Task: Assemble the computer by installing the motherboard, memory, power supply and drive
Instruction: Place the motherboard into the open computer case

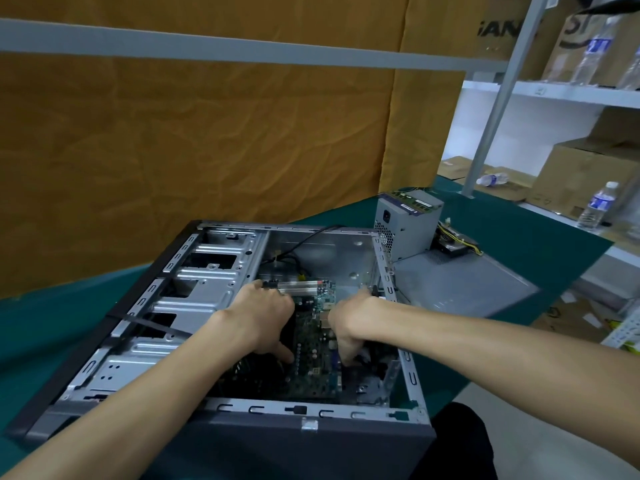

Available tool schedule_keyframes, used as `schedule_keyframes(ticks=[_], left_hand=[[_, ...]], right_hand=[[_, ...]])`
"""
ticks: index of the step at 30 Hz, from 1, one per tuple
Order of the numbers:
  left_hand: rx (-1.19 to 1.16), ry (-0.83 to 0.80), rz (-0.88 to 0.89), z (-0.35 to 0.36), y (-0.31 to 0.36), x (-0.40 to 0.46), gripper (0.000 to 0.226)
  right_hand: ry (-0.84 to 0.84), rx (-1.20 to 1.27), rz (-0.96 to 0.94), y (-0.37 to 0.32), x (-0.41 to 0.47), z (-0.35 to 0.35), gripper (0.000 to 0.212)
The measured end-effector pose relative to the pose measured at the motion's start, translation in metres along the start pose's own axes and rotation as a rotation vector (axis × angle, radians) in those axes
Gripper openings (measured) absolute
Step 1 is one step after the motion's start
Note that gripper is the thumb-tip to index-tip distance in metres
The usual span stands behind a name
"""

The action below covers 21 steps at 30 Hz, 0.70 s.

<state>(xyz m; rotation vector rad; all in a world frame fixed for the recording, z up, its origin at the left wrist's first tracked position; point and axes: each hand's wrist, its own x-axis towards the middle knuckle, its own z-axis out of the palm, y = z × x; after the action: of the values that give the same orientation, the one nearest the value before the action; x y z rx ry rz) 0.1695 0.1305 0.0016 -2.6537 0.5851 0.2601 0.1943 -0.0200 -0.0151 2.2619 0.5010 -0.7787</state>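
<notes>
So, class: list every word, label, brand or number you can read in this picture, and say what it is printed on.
"IAN": black letters, cut off at both ends, on the top cardboard box.
Bottle labels: blue, too blurred to read.
Memory stick stickers on top of the power supply: too small to read.
Motherboard markings: too small to read.

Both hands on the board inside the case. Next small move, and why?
Probably ease the motherboard down flat and nudge it toward the case's rear wall. Left hand and right hand grip its two sides with fingers curled under the edges, so it looks not yet seated. The power supply stands outside on the mat, memory sticks on top.
</notes>
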Motion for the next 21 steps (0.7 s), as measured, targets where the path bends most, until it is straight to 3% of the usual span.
schedule_keyframes(ticks=[5,8,15,17,19,21], left_hand=[[0.004,0.020,0.001,0.001,0.002,0.001,0.080],[0.001,0.070,0.043,0.004,0.003,0.002,0.083],[-0.171,0.122,0.091,0.000,0.019,0.008,0.090],[-0.270,0.046,0.059,0.003,0.018,0.006,0.103],[-0.414,-0.130,-0.009,0.007,0.015,0.005,0.117],[-0.521,-0.217,-0.069,0.010,0.014,0.007,0.109]], right_hand=[[0.280,0.061,0.184,0.020,-0.012,-0.013,0.034],[0.333,0.250,0.113,0.041,-0.021,-0.017,0.012],[0.406,0.474,-0.041,0.062,-0.017,-0.013,0.033],[0.470,0.572,-0.033,0.072,-0.008,-0.016,0.035],[0.527,0.661,-0.035,0.077,0.005,-0.023,0.032],[0.487,0.714,-0.046,0.076,0.023,-0.033,0.029]])
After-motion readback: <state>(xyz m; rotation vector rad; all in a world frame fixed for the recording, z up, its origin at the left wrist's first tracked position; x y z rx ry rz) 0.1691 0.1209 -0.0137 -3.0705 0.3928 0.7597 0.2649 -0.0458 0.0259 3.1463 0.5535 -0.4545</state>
